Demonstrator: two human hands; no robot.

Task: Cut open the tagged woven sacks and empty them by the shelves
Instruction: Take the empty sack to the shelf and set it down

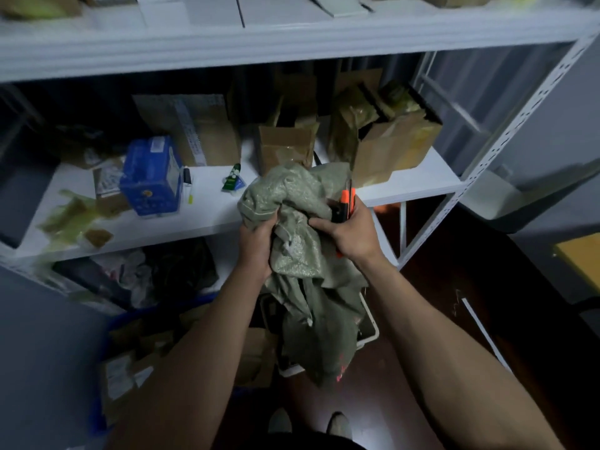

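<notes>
A limp grey-green woven sack (302,241) is bunched up in front of the white shelves (207,219), its lower end hanging down over a white bin (370,336) on the floor. My left hand (256,245) grips the sack's crumpled left side. My right hand (350,235) presses against the sack's right side and holds an orange and black utility knife (344,206), which points up. I cannot make out a tag on the sack.
Cardboard boxes (386,147), a blue box (152,177) and small items crowd the middle shelf. A blue crate (104,378) with parcels stands on the floor at left. Dark wooden floor (438,303) lies to the right, my feet below.
</notes>
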